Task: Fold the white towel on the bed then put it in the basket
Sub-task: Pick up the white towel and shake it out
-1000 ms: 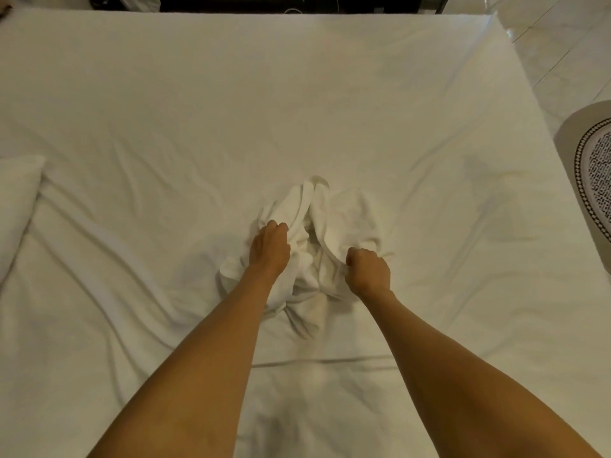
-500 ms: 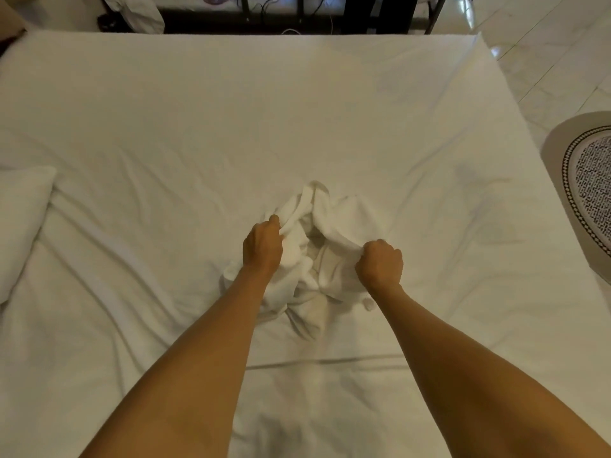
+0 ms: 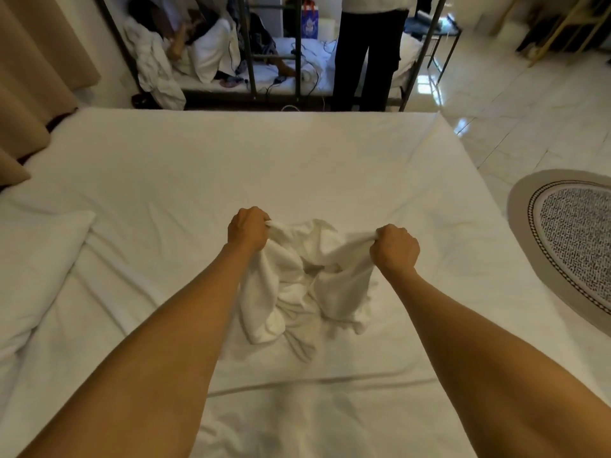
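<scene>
The white towel [image 3: 299, 285] hangs crumpled between my two fists above the middle of the bed [image 3: 264, 160]. Its lower folds still rest on the sheet. My left hand [image 3: 248, 231] is closed on the towel's left upper edge. My right hand [image 3: 393, 249] is closed on its right upper edge, a forearm's width away. The cloth sags in loose folds between them. No basket is in view.
A white pillow [image 3: 36, 266] lies at the bed's left side. A round patterned rug [image 3: 575, 239] covers the tiled floor on the right. Beyond the bed's far edge stand a metal bunk frame [image 3: 251, 61] with bedding and a person in dark trousers [image 3: 363, 61]. Curtains [image 3: 29, 71] hang far left.
Both hands have lifted the towel off the sheet and moved apart, pulling its top edge wider. The view has tilted up, revealing the room beyond the bed.
</scene>
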The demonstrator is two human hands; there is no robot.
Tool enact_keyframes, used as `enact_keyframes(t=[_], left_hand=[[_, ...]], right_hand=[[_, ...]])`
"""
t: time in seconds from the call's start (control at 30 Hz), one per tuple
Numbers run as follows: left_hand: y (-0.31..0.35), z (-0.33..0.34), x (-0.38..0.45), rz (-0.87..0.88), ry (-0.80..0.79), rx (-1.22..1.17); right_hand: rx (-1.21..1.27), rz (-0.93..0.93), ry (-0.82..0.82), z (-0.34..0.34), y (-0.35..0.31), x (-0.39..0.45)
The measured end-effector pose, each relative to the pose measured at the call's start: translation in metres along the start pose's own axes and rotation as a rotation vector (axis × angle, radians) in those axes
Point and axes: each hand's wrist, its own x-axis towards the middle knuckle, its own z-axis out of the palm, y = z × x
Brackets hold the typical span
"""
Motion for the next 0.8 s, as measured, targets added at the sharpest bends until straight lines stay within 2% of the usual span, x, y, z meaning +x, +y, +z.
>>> enact_keyframes(t=[0.27, 0.47, 0.6, 0.8], left_hand=[[0.029, -0.109, -0.026, 0.074, 0.267, -0.217], [0.067, -0.2, -0.031, 0.17, 0.396, -0.237], [0.093, -0.249, -0.042, 0.268, 0.483, -0.178], [0.106, -0.336, -0.053, 0.303, 0.64, -0.171]], right_hand=[[0.152, -0.008, 0.236, -0.132, -0.013, 0.005], [0.278, -0.117, 0.419, -0.224, -0.033, 0.005], [0.291, -0.156, 0.506, -0.28, -0.046, -0.001], [0.288, -0.156, 0.64, -0.363, -0.043, 0.0]])
